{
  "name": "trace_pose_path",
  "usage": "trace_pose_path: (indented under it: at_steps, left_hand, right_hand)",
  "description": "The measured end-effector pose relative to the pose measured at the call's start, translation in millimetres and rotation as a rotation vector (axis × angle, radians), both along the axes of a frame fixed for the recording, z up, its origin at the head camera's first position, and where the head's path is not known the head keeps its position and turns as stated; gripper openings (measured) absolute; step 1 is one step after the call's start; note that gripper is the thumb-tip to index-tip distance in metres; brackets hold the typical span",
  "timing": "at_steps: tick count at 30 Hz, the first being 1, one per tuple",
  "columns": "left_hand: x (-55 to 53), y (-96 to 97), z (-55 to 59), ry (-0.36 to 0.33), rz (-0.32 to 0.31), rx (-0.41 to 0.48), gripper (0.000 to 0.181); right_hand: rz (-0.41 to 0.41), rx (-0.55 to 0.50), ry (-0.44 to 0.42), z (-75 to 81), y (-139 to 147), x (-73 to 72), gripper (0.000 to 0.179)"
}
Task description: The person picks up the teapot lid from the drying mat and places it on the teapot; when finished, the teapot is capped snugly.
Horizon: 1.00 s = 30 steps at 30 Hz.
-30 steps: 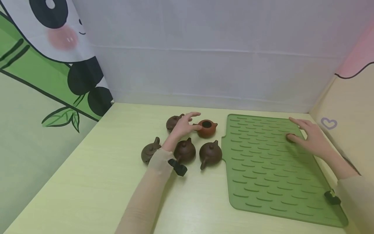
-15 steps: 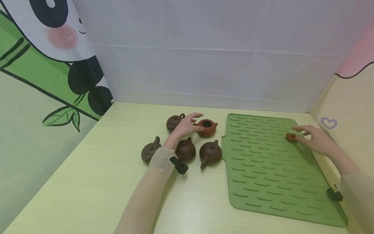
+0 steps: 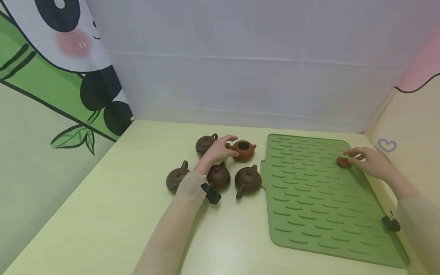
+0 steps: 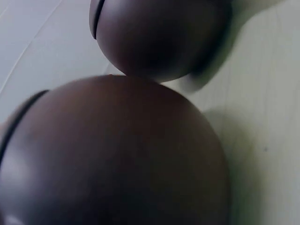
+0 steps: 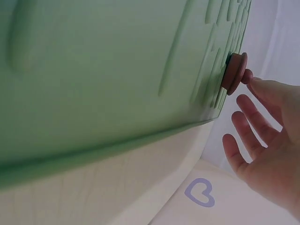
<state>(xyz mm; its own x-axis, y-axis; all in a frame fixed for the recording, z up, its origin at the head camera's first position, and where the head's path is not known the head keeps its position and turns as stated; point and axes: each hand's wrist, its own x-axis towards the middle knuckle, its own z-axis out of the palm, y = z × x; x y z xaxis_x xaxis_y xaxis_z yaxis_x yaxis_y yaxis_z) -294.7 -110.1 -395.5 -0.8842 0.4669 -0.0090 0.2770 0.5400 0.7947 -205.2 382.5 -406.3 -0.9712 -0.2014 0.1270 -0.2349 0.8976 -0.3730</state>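
On the table the reddish-brown teapot (image 3: 244,154) stands lidless, its dark opening facing up. My left hand (image 3: 219,149) is at its handle side, fingers relaxed, thumb overlapping the pot. Far to the right, my right hand (image 3: 372,163) pinches the knob of a small reddish-brown teapot lid (image 3: 343,162) between thumb and index finger. In the right wrist view the lid (image 5: 234,74) sits knob outward, close against the green mat (image 3: 309,229), while the other fingers spread beside it. Two dark rounded pots, one of them a near pot (image 4: 117,154), fill the left wrist view.
Dark brown teapots stand around the left arm: a back one (image 3: 203,145), a left one (image 3: 176,179), a middle one (image 3: 220,176) and a right one (image 3: 248,180) near the mat's tabbed edge. A wall (image 3: 240,84) rises behind the table (image 3: 103,214).
My right hand has drawn back slightly, with its index finger lower, and more of the lid shows. My left hand has dipped slightly beside the reddish-brown teapot, which stays in place.
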Motion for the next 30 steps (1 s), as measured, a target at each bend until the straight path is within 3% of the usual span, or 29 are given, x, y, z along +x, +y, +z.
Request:
trace_pose_path:
  at_steps: [9, 17, 30]
  left_hand:
    - [-2.0, 0.1, 1.2, 0.007, -0.002, -0.017, 0.059]
    - [-0.5, -1.4, 1.9, 0.006, -0.013, -0.004, 0.055]
    - [0.1, -2.0, -0.1, -0.006, -0.018, -0.001, 0.053]
  right_hand:
    - [-0.021, 0.014, -0.048, 4.1, 0.0, 1.6, 0.032]
    - [-0.021, 0.016, -0.013, 0.3, 3.5, -1.0, 0.027]
    - [-0.028, 0.001, -0.035, -1.4, 2.8, -0.6, 0.027]
